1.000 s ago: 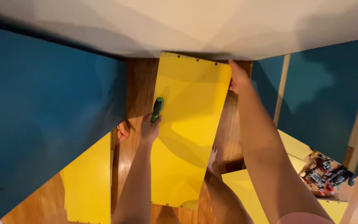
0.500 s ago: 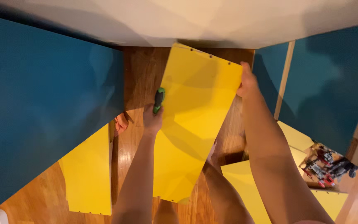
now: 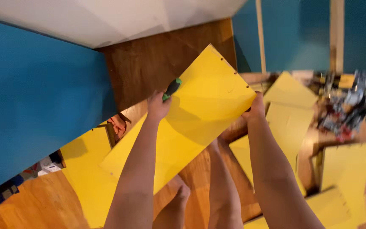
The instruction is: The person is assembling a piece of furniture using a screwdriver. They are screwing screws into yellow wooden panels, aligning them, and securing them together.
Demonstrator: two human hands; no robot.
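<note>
While both arms reach forward, a long flat rectangular yellow board [image 3: 191,114] is held between them, tilted diagonally above the brown wooden floor [image 3: 149,63]. The left hand [image 3: 158,105] grips the board's left long edge, fingers closed around it and also around a small tool with a green and black handle [image 3: 172,88] that sticks up past the knuckles. The right hand [image 3: 255,111] clasps the opposite edge near the far corner, fingers curled underneath. Small holes run along the board's far short edge. Other flat yellow panels [image 3: 293,106] lie on the floor to the right. A blue wall panel [image 3: 34,93] stands at left.
</note>
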